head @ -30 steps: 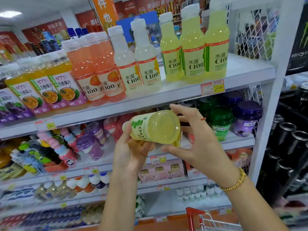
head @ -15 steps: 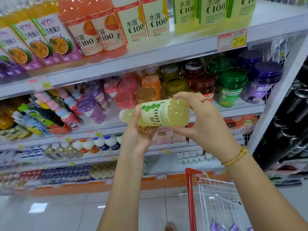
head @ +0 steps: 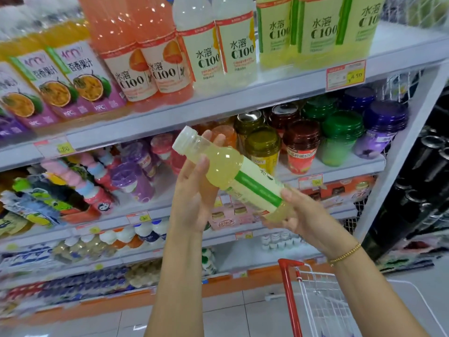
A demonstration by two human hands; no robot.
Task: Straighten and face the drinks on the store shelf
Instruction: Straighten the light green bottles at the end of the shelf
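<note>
You hold one bottle (head: 243, 181) in both hands, in the air in front of the shelves and clear of every shelf. It lies tilted: the white cap (head: 185, 141) points up and to the left, and the base points down and to the right. The green-striped label (head: 257, 190) faces you edge-on; its print cannot be read.

Left hand (head: 194, 198): the palm sits behind the bottle's shoulder. Its fingers (head: 215, 139) run up behind the neck, nearly straight, and the thumb presses on the front of the shoulder. The bottle is pinched between thumb and fingers.

Right hand (head: 303, 217): the thumb lies over the lower end of the label. Its fingers (head: 277, 223) curl under the base and grip it. A bead bracelet (head: 345, 255) sits on this wrist.

Top shelf (head: 279, 93): C100 bottles (head: 238, 49) stand upright along the front edge, labels facing out, touching side by side. A price tag (head: 345, 74) hangs on the front edge near the right end.

Second shelf (head: 352, 171): lidded jars (head: 301, 147) stand in rows toward the right end, directly behind the held bottle.

A cart (head: 289, 302) with a red frame stands on the floor below your right arm.
</note>
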